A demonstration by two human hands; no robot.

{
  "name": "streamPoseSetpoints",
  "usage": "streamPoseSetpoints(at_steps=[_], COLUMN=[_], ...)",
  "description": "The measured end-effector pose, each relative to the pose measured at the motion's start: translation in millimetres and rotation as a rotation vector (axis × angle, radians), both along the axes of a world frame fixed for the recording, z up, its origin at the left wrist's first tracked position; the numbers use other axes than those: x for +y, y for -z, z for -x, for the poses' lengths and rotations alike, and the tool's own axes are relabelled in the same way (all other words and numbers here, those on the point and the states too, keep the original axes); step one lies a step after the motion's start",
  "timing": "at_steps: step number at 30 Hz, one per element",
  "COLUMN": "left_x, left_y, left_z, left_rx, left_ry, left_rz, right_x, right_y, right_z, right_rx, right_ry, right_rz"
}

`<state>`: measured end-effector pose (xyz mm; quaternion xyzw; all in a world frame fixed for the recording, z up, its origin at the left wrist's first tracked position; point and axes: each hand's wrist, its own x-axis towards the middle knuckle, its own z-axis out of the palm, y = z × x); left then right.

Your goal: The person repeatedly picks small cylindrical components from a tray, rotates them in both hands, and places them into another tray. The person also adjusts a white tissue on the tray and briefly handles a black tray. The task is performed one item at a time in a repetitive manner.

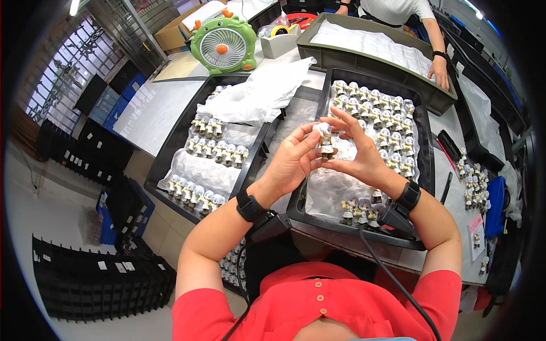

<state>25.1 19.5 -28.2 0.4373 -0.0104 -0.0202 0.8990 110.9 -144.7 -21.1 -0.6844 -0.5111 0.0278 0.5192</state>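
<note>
A small figurine (pixel 325 141) with pale silver hair and white-and-brown clothing stands upright between my hands, above the gap between two black trays. My left hand (pixel 293 159) pinches it from the left, fingers and thumb closed on its side. My right hand (pixel 361 153) curves round it from the right, with the fingertips at its head and the thumb by its base. Under my right hand, the right black tray (pixel 426 170) holds rows of similar figurines (pixel 392 116) on white wrapping, with several more at its near edge.
Left of my arms, another black tray (pixel 162 170) carries figurine rows, partly covered by a white plastic sheet (pixel 256 94). A green fan (pixel 223 45) stands behind. Another person's hand (pixel 439 71) rests at an olive bin (pixel 381 59). More figurines (pixel 476 184) stand right, near a blue bin (pixel 496 204).
</note>
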Motion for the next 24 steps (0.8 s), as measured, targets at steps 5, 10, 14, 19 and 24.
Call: streamPoseSetpoints(at_steps=[5,10,14,19,24], left_x=[1.4,0.7,1.0,0.5,-0.8], left_y=[3.5,3.0,2.0,2.0,0.1], left_z=[-1.2,-0.8,-0.3,-0.5,0.5], left_rx=[-0.005,-0.004,0.003,-0.007,-0.002], left_ry=[0.0,-0.009,-0.006,0.002,-0.004], left_rz=[-0.001,0.0,-0.01,-0.014,-0.02], right_x=[0.0,-0.4,-0.1,-0.4,-0.7], right_y=[4.7,7.1,7.0,6.5,6.9], right_z=[-2.6,-4.0,-4.1,-4.3,-4.8], right_rx=[0.003,0.014,0.016,0.017,0.01], right_ry=[-0.011,-0.018,-0.02,-0.017,-0.015], right_rz=[0.01,0.008,0.004,0.009,0.008])
